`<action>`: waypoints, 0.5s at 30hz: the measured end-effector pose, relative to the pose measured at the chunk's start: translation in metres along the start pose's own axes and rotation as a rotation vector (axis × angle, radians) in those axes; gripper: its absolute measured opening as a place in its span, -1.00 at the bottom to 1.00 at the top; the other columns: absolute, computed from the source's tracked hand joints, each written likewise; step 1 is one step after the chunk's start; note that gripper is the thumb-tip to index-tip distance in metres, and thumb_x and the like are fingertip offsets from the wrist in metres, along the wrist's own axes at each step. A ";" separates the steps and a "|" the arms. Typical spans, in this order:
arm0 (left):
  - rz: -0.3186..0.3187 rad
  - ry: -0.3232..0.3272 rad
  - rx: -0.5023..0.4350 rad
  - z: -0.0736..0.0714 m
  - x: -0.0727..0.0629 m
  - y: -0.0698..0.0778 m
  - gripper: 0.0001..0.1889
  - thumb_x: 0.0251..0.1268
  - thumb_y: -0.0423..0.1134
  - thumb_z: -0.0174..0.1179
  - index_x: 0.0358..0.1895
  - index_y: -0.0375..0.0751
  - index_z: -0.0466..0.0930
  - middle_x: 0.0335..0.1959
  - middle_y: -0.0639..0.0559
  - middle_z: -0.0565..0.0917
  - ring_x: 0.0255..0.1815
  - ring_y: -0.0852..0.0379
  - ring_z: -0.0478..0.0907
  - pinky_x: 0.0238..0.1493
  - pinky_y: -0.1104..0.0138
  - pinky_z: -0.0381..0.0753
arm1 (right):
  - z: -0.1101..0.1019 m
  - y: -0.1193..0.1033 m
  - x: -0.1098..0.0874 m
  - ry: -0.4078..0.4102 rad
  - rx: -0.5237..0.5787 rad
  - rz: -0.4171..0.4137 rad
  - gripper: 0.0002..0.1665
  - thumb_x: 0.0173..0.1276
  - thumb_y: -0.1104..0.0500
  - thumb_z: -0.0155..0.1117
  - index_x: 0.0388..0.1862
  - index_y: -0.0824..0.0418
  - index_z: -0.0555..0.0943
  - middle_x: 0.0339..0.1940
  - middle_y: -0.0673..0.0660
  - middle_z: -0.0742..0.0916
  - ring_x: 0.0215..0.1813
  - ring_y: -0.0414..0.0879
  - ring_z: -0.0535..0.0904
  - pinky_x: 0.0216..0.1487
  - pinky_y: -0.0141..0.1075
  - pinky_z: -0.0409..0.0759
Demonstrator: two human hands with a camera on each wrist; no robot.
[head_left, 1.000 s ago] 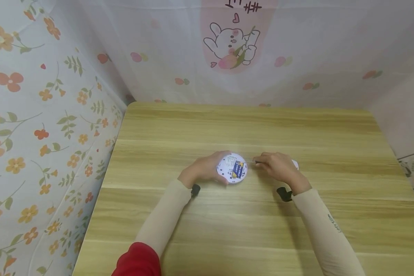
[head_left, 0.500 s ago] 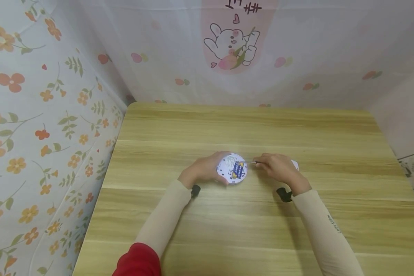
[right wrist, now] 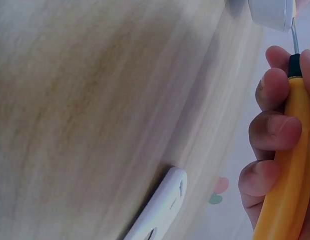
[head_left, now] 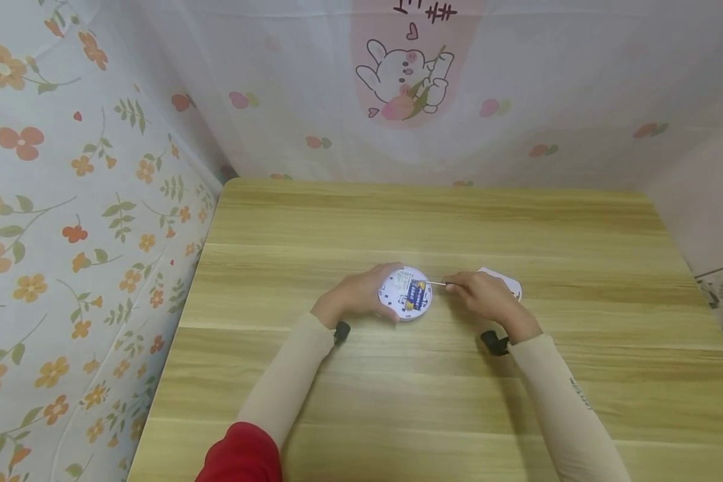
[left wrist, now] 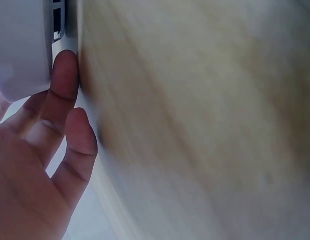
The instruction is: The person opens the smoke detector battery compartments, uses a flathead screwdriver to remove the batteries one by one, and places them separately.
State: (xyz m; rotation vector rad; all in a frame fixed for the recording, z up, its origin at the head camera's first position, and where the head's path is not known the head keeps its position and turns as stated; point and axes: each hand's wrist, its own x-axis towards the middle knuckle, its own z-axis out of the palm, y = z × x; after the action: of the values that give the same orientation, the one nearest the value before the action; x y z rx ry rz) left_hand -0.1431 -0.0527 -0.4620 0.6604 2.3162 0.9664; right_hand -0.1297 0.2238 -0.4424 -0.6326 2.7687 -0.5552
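A round white device [head_left: 393,293] is tilted up on the table, its open face showing blue-and-gold batteries [head_left: 416,295]. My left hand [head_left: 361,292] grips it by its left rim, thumb at the near side. The left wrist view shows the device's smooth side wall [left wrist: 22,47] above the palm, two fingertips near the table. My right hand [head_left: 485,294] holds a screwdriver [right wrist: 290,182] with a yellow handle and black collar, fingers curled round it. Its thin metal shaft [head_left: 436,284] reaches left to the batteries' upper end; whether the tip touches them I cannot tell.
A flat white piece [head_left: 501,276] lies on the table beyond the right hand, partly hidden by it. The wood-grain table [head_left: 349,221] ends at a patterned curtain [head_left: 265,127] behind and on the left. Black wrist-camera mounts [head_left: 493,343] sit under both wrists.
My right hand has shifted and turned slightly with the screwdriver, uncovering more of the flat white piece behind it. The left hand and the round device stay almost still.
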 end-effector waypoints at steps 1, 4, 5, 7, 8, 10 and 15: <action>-0.001 0.000 0.001 0.000 0.000 0.000 0.16 -0.19 0.03 0.54 0.53 0.08 -0.01 0.52 0.03 0.19 0.44 -0.03 0.27 0.38 0.01 0.31 | 0.001 0.000 0.000 0.002 0.006 0.002 -0.66 0.46 0.13 0.09 0.08 0.24 0.65 0.05 0.24 0.73 0.11 0.19 0.64 0.08 0.13 0.56; -0.001 -0.001 0.000 0.000 0.000 0.000 0.16 -0.19 0.03 0.54 0.53 0.08 -0.01 0.52 0.03 0.18 0.44 -0.02 0.27 0.39 0.02 0.30 | 0.003 0.002 -0.001 0.013 0.025 -0.007 -0.67 0.46 0.14 0.09 0.06 0.25 0.65 0.03 0.26 0.73 0.09 0.20 0.65 0.08 0.13 0.56; 0.001 -0.002 -0.006 0.000 0.000 0.000 0.16 -0.19 0.02 0.55 0.53 0.07 -0.01 0.53 0.03 0.18 0.45 -0.02 0.26 0.40 0.03 0.30 | 0.003 0.003 -0.001 0.018 0.030 -0.009 -0.67 0.47 0.14 0.08 0.06 0.26 0.66 0.02 0.26 0.74 0.08 0.20 0.65 0.07 0.12 0.57; 0.001 -0.002 -0.012 0.000 0.000 0.000 0.16 -0.19 0.01 0.55 0.53 0.06 -0.02 0.53 0.02 0.17 0.46 -0.03 0.25 0.41 0.03 0.28 | 0.004 0.004 -0.002 0.027 0.030 -0.019 -0.68 0.47 0.15 0.08 0.04 0.27 0.66 0.00 0.26 0.74 0.05 0.20 0.66 0.06 0.11 0.57; 0.001 -0.003 -0.015 0.000 0.000 0.000 0.16 -0.19 0.01 0.55 0.53 0.06 -0.02 0.53 0.01 0.17 0.46 -0.03 0.24 0.41 0.03 0.28 | 0.005 0.004 -0.002 0.030 0.031 -0.023 -0.68 0.47 0.15 0.08 0.04 0.27 0.66 -0.01 0.26 0.74 0.05 0.20 0.66 0.06 0.11 0.57; 0.000 -0.004 -0.017 0.000 0.001 -0.001 0.16 -0.19 0.01 0.55 0.53 0.07 -0.02 0.53 0.02 0.17 0.46 -0.03 0.24 0.41 0.03 0.28 | 0.005 0.004 -0.002 0.032 0.033 -0.025 -0.68 0.47 0.15 0.08 0.03 0.27 0.66 -0.02 0.26 0.75 0.04 0.20 0.67 0.06 0.11 0.57; -0.001 -0.002 -0.014 0.001 0.001 -0.002 0.16 -0.18 0.02 0.54 0.53 0.08 -0.02 0.53 0.03 0.18 0.45 -0.02 0.25 0.40 0.03 0.29 | 0.006 0.004 -0.004 0.034 0.034 0.000 -0.68 0.47 0.14 0.08 0.03 0.26 0.66 -0.01 0.25 0.75 0.06 0.20 0.66 0.09 0.11 0.56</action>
State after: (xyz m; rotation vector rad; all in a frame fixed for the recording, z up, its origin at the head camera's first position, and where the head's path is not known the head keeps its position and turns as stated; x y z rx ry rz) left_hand -0.1436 -0.0530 -0.4643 0.6538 2.3062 0.9797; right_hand -0.1263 0.2271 -0.4490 -0.6216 2.7840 -0.6175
